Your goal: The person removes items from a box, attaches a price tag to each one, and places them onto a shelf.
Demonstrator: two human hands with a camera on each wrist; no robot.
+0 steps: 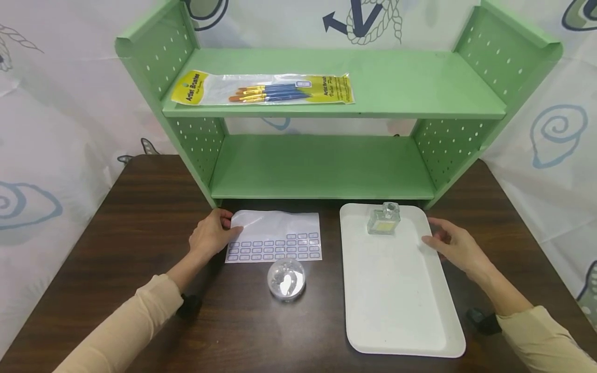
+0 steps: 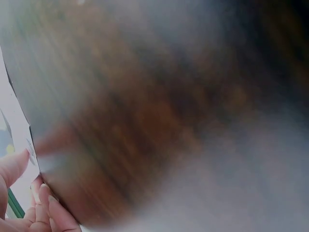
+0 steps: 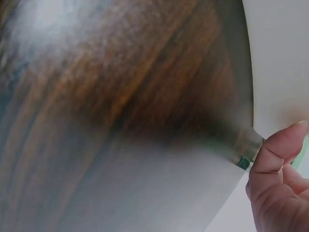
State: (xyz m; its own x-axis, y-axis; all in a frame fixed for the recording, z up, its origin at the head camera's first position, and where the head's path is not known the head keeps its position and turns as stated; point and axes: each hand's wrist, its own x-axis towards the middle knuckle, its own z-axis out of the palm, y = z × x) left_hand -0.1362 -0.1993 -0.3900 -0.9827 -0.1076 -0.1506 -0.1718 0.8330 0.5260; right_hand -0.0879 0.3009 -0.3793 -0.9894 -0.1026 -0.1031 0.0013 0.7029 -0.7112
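Here's the left hand [image 1: 211,235] pinching a thin sheet of labels [image 1: 277,225] by its left side, towards the far edge of the table [image 1: 140,243]; it looks light and bendy, so corners should suit best. Nearer the table's right edge, the right hand [image 1: 458,249] grips the white tray [image 1: 392,295] by its rim, seemingly stiff, best kept level, since that glass bottle [image 1: 384,221] on it looks slippery and breakable.

Green shelf [image 1: 322,166], upper centre; dark table [image 1: 154,217] below
I see pale cloth [image 1: 70,124] behind, a printed anchor [image 1: 358,30] at upper centre.
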